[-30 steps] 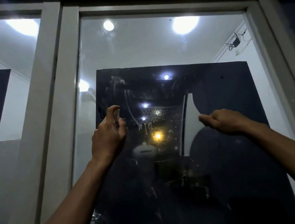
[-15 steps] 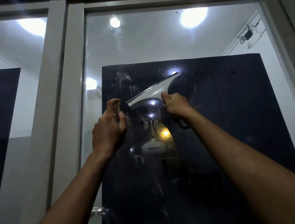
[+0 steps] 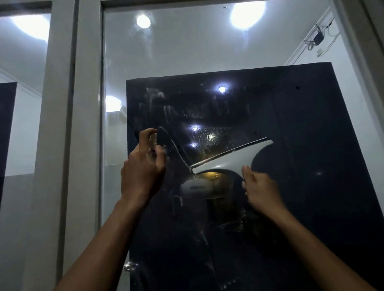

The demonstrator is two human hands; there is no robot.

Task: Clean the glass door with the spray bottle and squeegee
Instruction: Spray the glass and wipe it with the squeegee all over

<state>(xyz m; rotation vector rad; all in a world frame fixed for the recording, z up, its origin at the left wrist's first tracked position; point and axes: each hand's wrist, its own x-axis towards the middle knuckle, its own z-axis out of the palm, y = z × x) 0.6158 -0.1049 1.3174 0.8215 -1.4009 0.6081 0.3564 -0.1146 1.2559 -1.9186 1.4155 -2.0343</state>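
Squeegee [image 3: 228,157] now lies lower on the glass door [image 3: 202,52] than half a second ago, its blade tilted across the pane's middle; we read a downward stroke under way. Our right hand [image 3: 262,191] grips its handle, while our left hand [image 3: 143,168] curls round a barely visible spray bottle [image 3: 155,146]. Wet streaks remain above the blade.

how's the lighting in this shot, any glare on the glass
Head view: dim overall; round ceiling lights glare off the glass, smaller bright spots above the squeegee; the left hand is dark and slightly blurred; wide-angle bends the door frame.
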